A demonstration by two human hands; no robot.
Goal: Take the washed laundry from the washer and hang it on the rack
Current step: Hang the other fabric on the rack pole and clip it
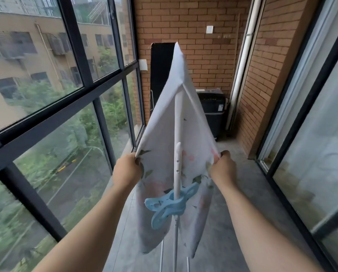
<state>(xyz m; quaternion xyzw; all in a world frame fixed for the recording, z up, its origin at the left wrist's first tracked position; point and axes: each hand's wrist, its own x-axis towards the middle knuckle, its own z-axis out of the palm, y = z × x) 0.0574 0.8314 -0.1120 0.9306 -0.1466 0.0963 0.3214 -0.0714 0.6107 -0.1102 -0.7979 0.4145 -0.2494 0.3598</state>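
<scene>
A white sheet with a faint flower print [164, 118] is draped over the white top bar of the drying rack [177, 163], hanging down on both sides. My left hand [127, 170] grips the sheet's left edge, and my right hand [223, 169] grips its right edge, both at about the same height. A large light-blue clothes peg [167, 205] is clamped on the rack bar just below my hands. The rack's thin white legs [175, 248] show under the cloth. A dark top-loading washer [213, 108] stands at the far end of the balcony, partly hidden by the sheet.
Tall black-framed windows [97, 107] run along the left. A glass sliding door [311, 154] lines the right. A brick wall [201, 46] closes the far end, with a black panel [161, 75] leaning on it and a white pipe [242, 65] in the corner. The floor [240, 173] is grey concrete.
</scene>
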